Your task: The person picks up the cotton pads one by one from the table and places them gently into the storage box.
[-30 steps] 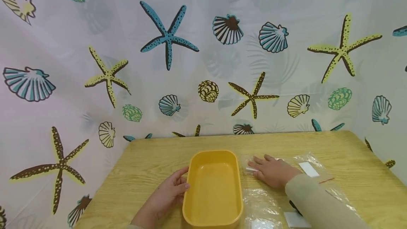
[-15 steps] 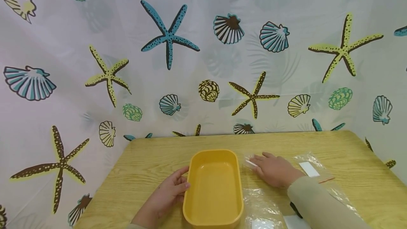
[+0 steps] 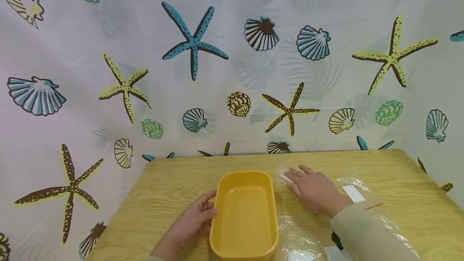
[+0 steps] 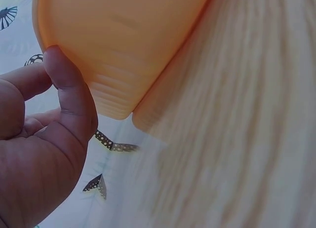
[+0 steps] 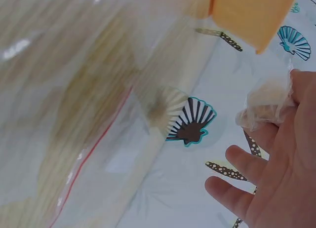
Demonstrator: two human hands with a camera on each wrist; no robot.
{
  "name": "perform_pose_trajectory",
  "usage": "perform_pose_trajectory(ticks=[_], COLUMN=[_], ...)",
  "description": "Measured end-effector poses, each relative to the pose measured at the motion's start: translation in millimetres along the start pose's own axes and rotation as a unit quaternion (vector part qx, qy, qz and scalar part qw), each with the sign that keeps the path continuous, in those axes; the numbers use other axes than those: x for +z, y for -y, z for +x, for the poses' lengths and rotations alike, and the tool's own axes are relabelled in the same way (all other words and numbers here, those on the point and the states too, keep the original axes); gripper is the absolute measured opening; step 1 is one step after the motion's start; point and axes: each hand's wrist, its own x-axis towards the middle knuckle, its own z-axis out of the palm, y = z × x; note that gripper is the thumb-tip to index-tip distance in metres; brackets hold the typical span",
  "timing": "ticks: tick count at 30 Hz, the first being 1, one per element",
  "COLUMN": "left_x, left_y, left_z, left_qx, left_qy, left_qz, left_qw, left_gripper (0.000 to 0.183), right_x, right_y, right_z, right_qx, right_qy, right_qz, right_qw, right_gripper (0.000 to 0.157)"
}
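A yellow plastic tub (image 3: 216,239) stands on the wooden table. My left hand (image 3: 192,220) holds its left rim, thumb near the top edge and fingers at the side; the left wrist view shows the thumb against the tub wall (image 4: 123,45). Right of the tub, my right hand (image 3: 317,190) pinches a clear plastic bag (image 3: 283,175) with a white strip on it. In the right wrist view, crinkled film (image 5: 269,102) sits between thumb and index finger, while the other fingers are spread loosely.
More clear bags with white labels lie on the table: one at the front (image 3: 301,237), another to the right (image 3: 354,193) with a red seal line. A large bag with a red strip (image 5: 106,132) fills the right wrist view's left. A shell-and-starfish curtain (image 3: 232,71) hangs behind.
My right hand has gone from lying flat over the bag to pinching it, and has moved slightly back with it. The left hand and tub stay put.
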Motion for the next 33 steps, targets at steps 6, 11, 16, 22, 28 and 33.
perform_pose_trajectory(ticks=[6, 11, 16, 22, 28, 33], left_x=[-0.5, 0.1, 1.0, 1.7, 0.6, -0.1], left_y=[1.4, 1.7, 1.3, -0.4, 0.3, 0.8], left_z=[0.2, 0.2, 0.0, -1.0, 0.1, 0.5], left_qx=[0.003, 0.005, 0.002, -0.006, -0.009, -0.009], left_qy=[0.004, 0.003, 0.005, 0.005, 0.006, 0.006], left_qz=[-0.011, -0.013, -0.017, -0.023, -0.03, -0.029], left_qw=[0.9999, 0.9999, 0.9998, 0.9997, 0.9995, 0.9995], left_gripper=[0.068, 0.068, 0.068, 0.065, 0.066, 0.067], right_x=[-4.7, -6.5, -8.8, -13.9, -12.8, -7.4], right_y=[5, 14, 24, 40, 56, 69], right_z=[-4, -7, -9, -10, -9, -6], right_qx=[-0.007, -0.017, -0.023, -0.04, -0.059, -0.065], right_qy=[-0.021, -0.036, -0.054, -0.062, -0.069, -0.063], right_qz=[0.006, 0.009, 0.008, 0.005, 0.005, 0.012], right_qw=[1.0, 0.999, 0.998, 0.997, 0.996, 0.996], right_gripper=[0.048, 0.048, 0.05, 0.05, 0.049, 0.05])
